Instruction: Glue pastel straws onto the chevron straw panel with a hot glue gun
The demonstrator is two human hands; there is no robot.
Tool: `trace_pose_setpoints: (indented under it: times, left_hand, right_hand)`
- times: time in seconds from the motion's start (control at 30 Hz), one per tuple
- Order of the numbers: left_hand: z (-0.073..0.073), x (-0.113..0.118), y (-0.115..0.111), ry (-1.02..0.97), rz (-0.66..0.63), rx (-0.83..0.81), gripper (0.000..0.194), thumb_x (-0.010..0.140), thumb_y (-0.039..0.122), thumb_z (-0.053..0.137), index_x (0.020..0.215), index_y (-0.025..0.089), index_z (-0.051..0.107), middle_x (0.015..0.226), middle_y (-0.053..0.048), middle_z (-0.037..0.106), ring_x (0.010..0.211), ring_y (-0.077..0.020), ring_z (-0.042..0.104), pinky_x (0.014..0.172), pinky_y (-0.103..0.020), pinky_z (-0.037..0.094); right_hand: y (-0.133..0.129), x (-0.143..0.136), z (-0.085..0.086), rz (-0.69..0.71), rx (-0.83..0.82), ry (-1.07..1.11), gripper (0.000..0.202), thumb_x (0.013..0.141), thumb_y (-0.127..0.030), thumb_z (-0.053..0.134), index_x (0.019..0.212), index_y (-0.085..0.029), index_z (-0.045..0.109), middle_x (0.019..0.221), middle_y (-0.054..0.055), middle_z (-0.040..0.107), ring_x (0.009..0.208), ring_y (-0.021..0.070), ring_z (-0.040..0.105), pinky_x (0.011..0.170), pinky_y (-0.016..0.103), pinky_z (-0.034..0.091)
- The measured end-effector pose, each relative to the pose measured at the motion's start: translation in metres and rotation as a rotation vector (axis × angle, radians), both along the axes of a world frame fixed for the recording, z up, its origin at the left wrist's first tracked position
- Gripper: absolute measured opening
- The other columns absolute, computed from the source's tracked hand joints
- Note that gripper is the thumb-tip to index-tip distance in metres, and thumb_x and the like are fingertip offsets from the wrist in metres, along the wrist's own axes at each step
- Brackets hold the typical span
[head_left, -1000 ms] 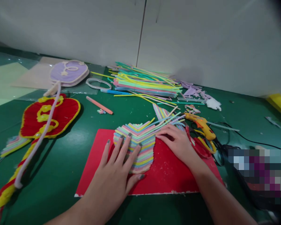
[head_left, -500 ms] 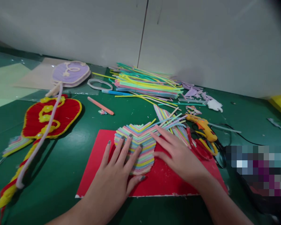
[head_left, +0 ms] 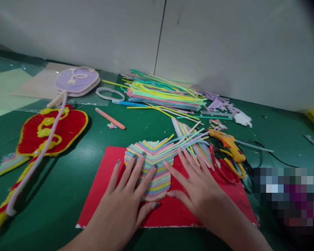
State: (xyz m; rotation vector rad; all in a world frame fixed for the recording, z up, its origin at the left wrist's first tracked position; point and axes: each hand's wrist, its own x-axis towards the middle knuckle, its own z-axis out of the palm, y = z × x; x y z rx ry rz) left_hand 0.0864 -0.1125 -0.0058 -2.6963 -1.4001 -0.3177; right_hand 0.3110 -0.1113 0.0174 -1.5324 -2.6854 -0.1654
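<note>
A piece made of pastel strips in V-shaped rows (head_left: 157, 181) lies on a red board (head_left: 96, 195). My left hand (head_left: 125, 198) rests with spread fingers over its left part, fingertips on the strips. Fingers apart, my right hand (head_left: 199, 184) lies at its right edge, with the index fingertip on the strips and the others beside the loose ends. Long uncut strip ends (head_left: 191, 137) stick out to the upper right, over a second striped piece (head_left: 181, 129). Neither hand grips anything.
Behind lies a heap of coloured strips (head_left: 164, 94). On the right are an orange glue gun (head_left: 229, 144) and red-handled scissors (head_left: 219, 169). A red and yellow fan (head_left: 65, 129), a purple fan (head_left: 77, 80) and a pink stick (head_left: 111, 118) are at left.
My right hand has moved down towards me and spread its fingers more. My left hand stays on the striped piece. The view has shifted slightly.
</note>
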Motion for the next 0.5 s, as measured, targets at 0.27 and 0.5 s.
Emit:
trace_pose_setpoints:
  times: [0.27, 0.5]
  left_hand:
    - [0.0017, 0.0011, 0.0006, -0.018, 0.015, -0.037, 0.058, 0.091, 0.061, 0.033, 0.140, 0.031, 0.043, 0.150, -0.009, 0.038, 0.136, -0.0336, 0.036, 0.105, -0.054, 0.030]
    - [0.0013, 0.0000, 0.0009, -0.002, -0.002, -0.030, 0.059, 0.091, 0.061, 0.035, 0.141, 0.031, 0.042, 0.150, -0.011, 0.037, 0.136, -0.0338, 0.036, 0.103, -0.055, 0.032]
  right_hand:
    - [-0.0006, -0.0009, 0.0021, 0.006, -0.016, 0.026, 0.062, 0.088, -0.048, 0.053, 0.144, -0.023, 0.039, 0.145, 0.021, 0.041, 0.138, 0.0367, 0.030, 0.104, 0.061, 0.034]
    - [-0.0028, -0.0032, -0.0013, -0.041, -0.031, 0.045, 0.066, 0.087, -0.050, 0.054, 0.145, -0.027, 0.034, 0.148, 0.021, 0.035, 0.139, 0.0362, 0.028, 0.104, 0.058, 0.036]
